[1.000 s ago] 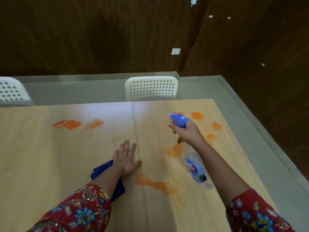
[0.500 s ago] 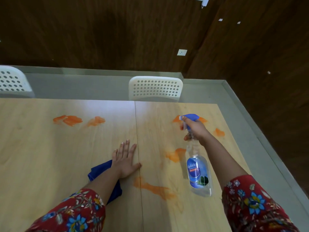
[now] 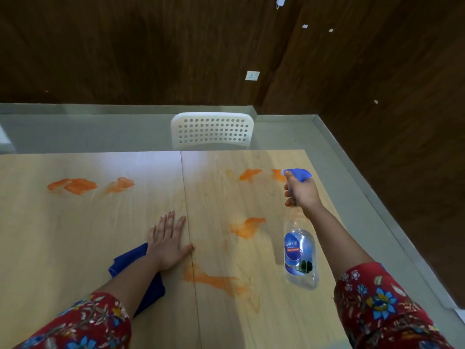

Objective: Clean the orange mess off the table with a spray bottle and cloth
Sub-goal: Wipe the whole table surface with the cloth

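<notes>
My right hand (image 3: 302, 193) grips the blue trigger head of a clear spray bottle (image 3: 299, 255), held above the right part of the wooden table (image 3: 63, 235); its nozzle points left. Orange smears lie on the table: one in the middle right (image 3: 247, 226), one near the front (image 3: 211, 279), some at the far right (image 3: 250, 174) and a group at the far left (image 3: 75, 185). My left hand (image 3: 168, 241) rests flat with straight fingers on the table, its wrist over a dark blue cloth (image 3: 136, 273).
A white perforated chair (image 3: 212, 131) stands at the table's far edge. Grey floor runs along the right edge of the table, with dark wood walls beyond. A seam divides the tabletop down the middle.
My right hand has carried the bottle to the right and turned it more upright. The left hand and cloth have stayed in place.
</notes>
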